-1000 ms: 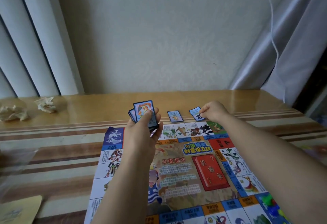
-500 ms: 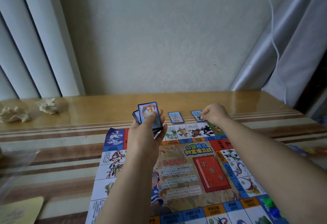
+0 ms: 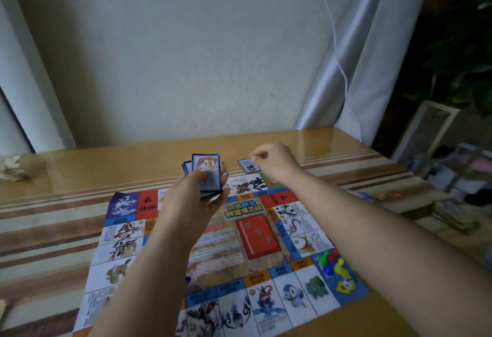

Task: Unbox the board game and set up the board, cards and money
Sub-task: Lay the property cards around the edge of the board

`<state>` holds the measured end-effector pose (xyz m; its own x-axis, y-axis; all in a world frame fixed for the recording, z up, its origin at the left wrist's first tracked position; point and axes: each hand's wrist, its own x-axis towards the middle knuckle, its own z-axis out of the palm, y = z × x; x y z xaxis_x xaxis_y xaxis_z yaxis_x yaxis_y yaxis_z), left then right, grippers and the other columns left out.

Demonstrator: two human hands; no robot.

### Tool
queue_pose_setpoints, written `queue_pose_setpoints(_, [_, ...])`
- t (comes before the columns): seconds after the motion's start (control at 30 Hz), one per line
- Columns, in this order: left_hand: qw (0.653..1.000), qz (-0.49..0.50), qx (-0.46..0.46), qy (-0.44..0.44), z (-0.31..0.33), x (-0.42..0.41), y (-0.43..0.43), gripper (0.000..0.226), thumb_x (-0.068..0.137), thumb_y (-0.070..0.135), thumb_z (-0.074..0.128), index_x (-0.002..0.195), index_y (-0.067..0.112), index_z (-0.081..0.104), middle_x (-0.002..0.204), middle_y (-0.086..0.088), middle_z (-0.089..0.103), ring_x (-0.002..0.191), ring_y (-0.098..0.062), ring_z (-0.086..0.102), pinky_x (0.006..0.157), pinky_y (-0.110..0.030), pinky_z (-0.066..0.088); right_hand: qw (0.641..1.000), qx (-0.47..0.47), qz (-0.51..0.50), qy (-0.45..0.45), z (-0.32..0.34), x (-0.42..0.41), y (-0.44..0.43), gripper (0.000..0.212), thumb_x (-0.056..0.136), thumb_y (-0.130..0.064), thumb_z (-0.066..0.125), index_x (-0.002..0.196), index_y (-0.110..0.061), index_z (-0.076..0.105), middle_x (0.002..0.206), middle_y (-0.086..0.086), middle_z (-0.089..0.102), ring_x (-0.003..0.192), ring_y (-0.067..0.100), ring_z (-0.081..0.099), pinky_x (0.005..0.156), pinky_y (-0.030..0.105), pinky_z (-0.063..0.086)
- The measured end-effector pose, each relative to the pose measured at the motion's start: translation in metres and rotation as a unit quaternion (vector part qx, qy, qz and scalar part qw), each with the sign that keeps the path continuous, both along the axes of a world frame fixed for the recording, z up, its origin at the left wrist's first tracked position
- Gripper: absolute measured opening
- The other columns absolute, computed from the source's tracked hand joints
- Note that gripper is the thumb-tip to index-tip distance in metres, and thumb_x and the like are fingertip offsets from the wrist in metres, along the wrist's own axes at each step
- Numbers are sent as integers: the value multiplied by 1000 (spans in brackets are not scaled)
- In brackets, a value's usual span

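The left hand (image 3: 191,203) is up over the board (image 3: 226,257), with fingers and thumb wrapped round the deck of cards (image 3: 206,174). The top card faces the person, most likely so its picture can be checked against the squares.

Out at the far edge and well apart from the left, the right hand (image 3: 275,162) hovers with its fingers curled in. Thumb and forefinger tips are together, and no card shows between them. Just under those tips a blue-bordered card (image 3: 249,165) lies flat on the table (image 3: 80,169), just beyond the board's far row. It sits beside a square that seems to bear the same dark figure, so the step looks like dealing each card out next to its matching square.

The board lies open and flat with its title turned away from the person. The yellow Chinese lettering in the middle is therefore upside down, and it is too blurred to read. The red panel (image 3: 257,235) and the red squares in the far row carry question marks. Coloured pawns (image 3: 331,261) cluster at the near right corner. Money cannot be picked out for sure.
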<state>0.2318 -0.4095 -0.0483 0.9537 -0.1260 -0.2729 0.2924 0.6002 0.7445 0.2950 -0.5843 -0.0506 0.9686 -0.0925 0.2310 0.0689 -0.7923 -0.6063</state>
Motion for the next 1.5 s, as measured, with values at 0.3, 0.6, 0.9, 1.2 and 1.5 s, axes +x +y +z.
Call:
queue_pose_setpoints(0.3, [989,-80,121,-43,2,-61,-42,9,98,7,46,95,8,55,98,-14,60,84,-22,62,64,-32,51,956,291,37,26,16,-119,-2,31,101,-31,43,103,-15,70,82,-3,64,65,7,55,66,21,42])
queue_pose_setpoints(0.6, [968,-171,164,-87,-1,-115,-71,12,97,6,48,100,8,60,90,-12,64,80,-21,65,60,-27,57,919,391,-23,32,-1,-185,-28,9,82,-13,73,81,-11,64,86,6,67,79,16,63,75,32,51])
queue_pose_setpoints(0.9, [954,-198,200,-108,-14,-134,-79,15,93,4,55,106,9,60,95,-13,65,85,-24,64,67,-29,58,925,380,-15,14,-13,-216,-45,12,83,-9,71,76,-17,67,81,4,70,77,15,66,76,27,54])
queue_pose_setpoints(1.2, [952,-192,207,-114,-15,-134,-86,15,91,7,58,107,8,60,93,-11,66,82,-21,65,65,-27,59,955,295,-3,27,-11,-222,-59,21,90,-27,63,102,-12,71,88,1,73,88,18,69,84,32,55])
queue_pose_setpoints(1.5, [974,-142,157,-74,6,-92,-92,7,92,5,56,96,11,57,96,-11,62,87,-23,62,70,-33,54,992,-2,-106,64,2,-134,-150,25,91,-15,61,113,-6,68,115,8,68,107,19,60,93,28,45])
